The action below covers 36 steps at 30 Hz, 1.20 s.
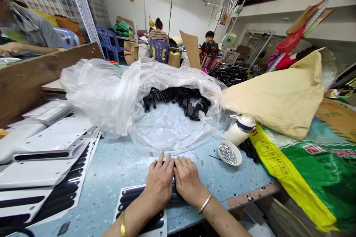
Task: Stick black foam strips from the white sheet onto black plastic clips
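My left hand [160,181] and my right hand [187,179] lie side by side, palms down, on a white panel with black slotted inserts [130,196] at the near edge of the blue speckled table [111,170]. The fingers are together and bent, pressing on a black part that they mostly hide. Just beyond the fingertips a big clear plastic bag [111,96] lies open with several black ribbed plastic parts [178,100] inside. A small white dish of shiny metal screws [229,152] sits to the right of my right hand.
Stacked white slotted panels [41,163] fill the left. A white jar [241,129] lies on its side by the dish. A tan paper sack [283,96] and a green and yellow woven bag [311,166] crowd the right. Other people sit at benches behind.
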### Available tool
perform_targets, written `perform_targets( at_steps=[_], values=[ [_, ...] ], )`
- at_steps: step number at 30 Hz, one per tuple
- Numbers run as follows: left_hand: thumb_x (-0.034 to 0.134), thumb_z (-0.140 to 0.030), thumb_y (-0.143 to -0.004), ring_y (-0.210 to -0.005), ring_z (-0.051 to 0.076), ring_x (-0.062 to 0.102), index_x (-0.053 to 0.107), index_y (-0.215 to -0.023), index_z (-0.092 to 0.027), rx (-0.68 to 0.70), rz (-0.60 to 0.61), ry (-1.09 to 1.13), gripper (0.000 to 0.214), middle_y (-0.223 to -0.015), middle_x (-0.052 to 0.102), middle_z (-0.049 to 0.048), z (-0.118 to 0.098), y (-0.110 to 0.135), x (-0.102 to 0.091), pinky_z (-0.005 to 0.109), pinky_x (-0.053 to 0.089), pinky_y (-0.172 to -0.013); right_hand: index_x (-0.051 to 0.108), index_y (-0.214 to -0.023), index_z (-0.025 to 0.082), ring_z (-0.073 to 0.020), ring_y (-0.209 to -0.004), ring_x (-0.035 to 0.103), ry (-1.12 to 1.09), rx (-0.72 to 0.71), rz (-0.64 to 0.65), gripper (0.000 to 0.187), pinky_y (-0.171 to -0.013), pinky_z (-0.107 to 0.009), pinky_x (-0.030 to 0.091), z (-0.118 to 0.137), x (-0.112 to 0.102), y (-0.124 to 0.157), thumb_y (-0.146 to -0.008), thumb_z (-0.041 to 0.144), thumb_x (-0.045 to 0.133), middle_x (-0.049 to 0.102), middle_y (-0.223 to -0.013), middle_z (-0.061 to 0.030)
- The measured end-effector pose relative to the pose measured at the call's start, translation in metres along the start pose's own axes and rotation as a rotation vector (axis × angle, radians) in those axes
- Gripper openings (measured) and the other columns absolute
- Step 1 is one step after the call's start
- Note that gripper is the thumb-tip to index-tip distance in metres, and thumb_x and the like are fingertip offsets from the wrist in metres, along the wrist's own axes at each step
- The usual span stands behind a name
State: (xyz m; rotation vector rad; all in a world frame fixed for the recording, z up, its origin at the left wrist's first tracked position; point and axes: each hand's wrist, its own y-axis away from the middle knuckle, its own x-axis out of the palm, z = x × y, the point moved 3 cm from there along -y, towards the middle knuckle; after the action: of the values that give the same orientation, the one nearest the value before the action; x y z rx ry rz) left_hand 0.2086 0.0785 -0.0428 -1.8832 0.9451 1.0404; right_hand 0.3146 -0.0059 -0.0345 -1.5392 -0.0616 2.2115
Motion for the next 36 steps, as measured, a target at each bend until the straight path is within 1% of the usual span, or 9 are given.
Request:
perform_targets(
  at_steps=[10,16,18,19,22,25,28,31,36],
  values=[
    [0.046,-0.004,-0.08,-0.103,0.03,0.061,0.064,-0.116,-0.016,-0.027,0.029,-0.004,0.042,-0.114,0.071,0.0127,-0.006,-0.006,-0.004,0.045,0.048,-0.086,0.067,-0.089,0.017,-0.023,-0.083,0.06,0.034,0.029,0.055,0.022,-0.074,-0.031,0.039,-0.01,0.013,-0.01,-0.087,0.005,0.048,0.07,-0.087,-0.0082],
    [0.046,-0.012,-0.085,-0.132,0.037,0.047,0.064,-0.12,-0.017,-0.103,-0.129,0.071,0.039,-0.132,0.062,0.0173,-0.01,0.012,-0.033,0.056,0.04,-0.104,0.07,-0.097,0.018,-0.0198,-0.086,0.065,-0.033,0.017,0.038,0.025,-0.077,-0.027,0.043,-0.024,0.0,-0.022,-0.093,0.012,0.046,0.073,-0.089,-0.0076],
    [0.054,-0.029,-0.087,-0.122,0.038,0.056,0.067,-0.113,-0.018,-0.247,-0.202,0.319,0.03,-0.124,0.067,0.0177,-0.016,0.041,-0.04,0.055,0.043,-0.102,0.071,-0.096,0.016,-0.0198,-0.085,0.065,-0.064,0.016,0.042,0.021,-0.078,-0.027,0.043,-0.026,-0.006,-0.026,-0.094,0.02,0.05,0.073,-0.088,-0.0082],
    [0.057,-0.038,-0.088,-0.106,0.035,0.066,0.069,-0.105,-0.021,-0.349,-0.15,0.521,0.027,-0.11,0.073,0.0155,-0.021,0.057,-0.036,0.05,0.05,-0.093,0.071,-0.096,0.016,-0.0196,-0.085,0.065,-0.084,0.014,0.048,0.02,-0.078,-0.027,0.043,-0.025,-0.009,-0.028,-0.094,0.024,0.052,0.072,-0.088,-0.0084],
    [0.061,-0.062,-0.081,-0.061,0.025,0.072,0.065,-0.101,-0.018,-0.757,0.185,1.305,0.048,-0.077,0.074,0.0112,-0.042,0.1,-0.004,0.034,0.055,-0.056,0.072,-0.089,0.017,-0.0192,-0.081,0.063,-0.149,-0.008,0.094,0.022,-0.076,-0.026,0.043,-0.017,-0.008,-0.026,-0.089,0.036,0.062,0.071,-0.083,-0.0068],
    [0.074,-0.067,-0.068,-0.071,0.024,0.074,0.06,-0.094,-0.016,-1.022,0.098,1.663,0.059,-0.083,0.071,0.0104,-0.052,0.107,0.014,0.023,0.052,-0.045,0.071,-0.074,0.017,-0.0205,-0.074,0.06,-0.204,0.009,0.137,0.031,-0.07,-0.028,0.042,-0.013,-0.002,-0.019,-0.07,0.047,0.078,0.066,-0.076,-0.0052],
    [0.075,-0.067,-0.067,-0.071,0.023,0.072,0.058,-0.078,-0.014,-0.998,0.036,1.541,0.056,-0.075,0.066,0.007,-0.048,0.088,0.012,0.022,0.052,-0.039,0.065,-0.055,0.017,-0.0181,-0.061,0.053,-0.273,0.091,0.148,0.037,-0.061,-0.028,0.039,-0.02,-0.003,-0.012,-0.055,0.048,0.085,0.058,-0.062,-0.0016],
    [0.077,-0.068,-0.062,-0.055,0.019,0.065,0.059,-0.071,-0.013,-0.928,0.042,1.374,0.058,-0.062,0.062,0.0029,-0.043,0.068,0.008,0.021,0.047,-0.032,0.059,-0.046,0.017,-0.0168,-0.057,0.05,-0.391,0.183,0.131,0.037,-0.057,-0.027,0.038,-0.033,-0.009,-0.007,-0.055,0.043,0.084,0.053,-0.055,0.0004],
    [0.087,-0.054,-0.054,-0.054,0.015,0.063,0.061,-0.073,-0.013,-0.899,-0.059,1.404,0.053,-0.057,0.064,-0.0001,-0.034,0.055,0.018,0.018,0.045,-0.041,0.072,-0.082,0.014,-0.0228,-0.069,0.063,-0.683,0.316,0.106,0.034,-0.061,-0.03,0.049,-0.043,-0.012,0.0,-0.064,0.042,0.076,0.071,-0.074,-0.0061]
  ],
)
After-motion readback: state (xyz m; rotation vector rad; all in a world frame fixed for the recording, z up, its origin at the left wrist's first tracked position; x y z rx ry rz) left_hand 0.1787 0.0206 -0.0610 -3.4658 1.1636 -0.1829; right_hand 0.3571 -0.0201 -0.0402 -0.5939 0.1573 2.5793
